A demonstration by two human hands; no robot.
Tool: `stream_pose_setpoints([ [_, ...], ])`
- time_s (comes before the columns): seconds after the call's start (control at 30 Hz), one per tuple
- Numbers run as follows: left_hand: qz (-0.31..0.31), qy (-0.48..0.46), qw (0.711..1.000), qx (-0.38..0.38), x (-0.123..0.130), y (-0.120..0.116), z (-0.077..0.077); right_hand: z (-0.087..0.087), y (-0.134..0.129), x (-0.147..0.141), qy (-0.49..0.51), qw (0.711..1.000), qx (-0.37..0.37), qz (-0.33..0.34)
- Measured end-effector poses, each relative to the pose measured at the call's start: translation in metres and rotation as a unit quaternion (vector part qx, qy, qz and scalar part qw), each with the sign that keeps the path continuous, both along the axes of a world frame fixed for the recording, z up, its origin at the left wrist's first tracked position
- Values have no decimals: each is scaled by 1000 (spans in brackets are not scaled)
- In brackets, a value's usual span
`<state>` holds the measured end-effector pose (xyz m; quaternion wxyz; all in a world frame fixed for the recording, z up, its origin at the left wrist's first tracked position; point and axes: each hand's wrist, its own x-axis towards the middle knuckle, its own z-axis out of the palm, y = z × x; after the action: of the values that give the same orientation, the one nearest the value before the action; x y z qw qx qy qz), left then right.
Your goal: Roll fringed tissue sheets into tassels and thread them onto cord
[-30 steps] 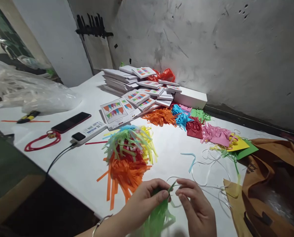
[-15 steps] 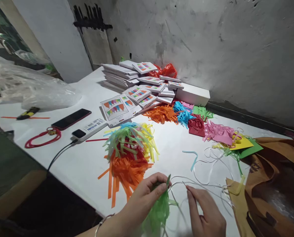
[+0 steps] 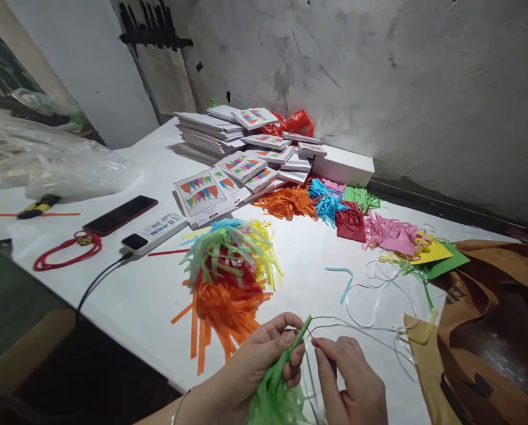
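Near the front edge of the table, my left hand (image 3: 270, 348) is closed on a green paper tassel (image 3: 276, 386), whose folded top sticks up past my fingertips and whose strips hang below. My right hand (image 3: 352, 375) pinches a thin needle (image 3: 310, 334) between thumb and forefinger. The needle's tip is close to the tassel's folded top; whether it touches I cannot tell. White string (image 3: 357, 325) loops over the table behind my right hand. Just beyond my left hand lies a pile of orange tassels (image 3: 224, 310) with multicoloured strips (image 3: 228, 248) on top.
Coloured tassels (image 3: 352, 221) lie in a row toward the back right, and a brown bag (image 3: 481, 330) is at the right edge. Stacked printed packets (image 3: 211, 136) and a white box (image 3: 344, 165) are by the wall. At left are a phone (image 3: 121, 215), a corded white device (image 3: 157, 233) and a plastic bag (image 3: 69, 159).
My right hand has moved left with the needle, up to the tassel's top. The tassel's folded end now tilts to the right in my left hand. The view has shifted slightly.
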<state>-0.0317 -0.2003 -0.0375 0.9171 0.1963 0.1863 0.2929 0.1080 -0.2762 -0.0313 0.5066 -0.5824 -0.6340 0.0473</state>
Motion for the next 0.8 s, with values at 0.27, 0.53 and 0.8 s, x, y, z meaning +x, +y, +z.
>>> stream_pose_setpoints([
  [0.27, 13, 57, 997, 51, 0, 2, -2, 3, -1, 9, -79, 997, -2, -10],
  [0.53, 27, 223, 934, 279, -9, 3, 4, 5, -4, 13, -24, 995, -91, 35],
  [0.8, -16, 219, 900, 377, -14, 2, 6, 4, -1, 5, 417, 861, -287, 45],
])
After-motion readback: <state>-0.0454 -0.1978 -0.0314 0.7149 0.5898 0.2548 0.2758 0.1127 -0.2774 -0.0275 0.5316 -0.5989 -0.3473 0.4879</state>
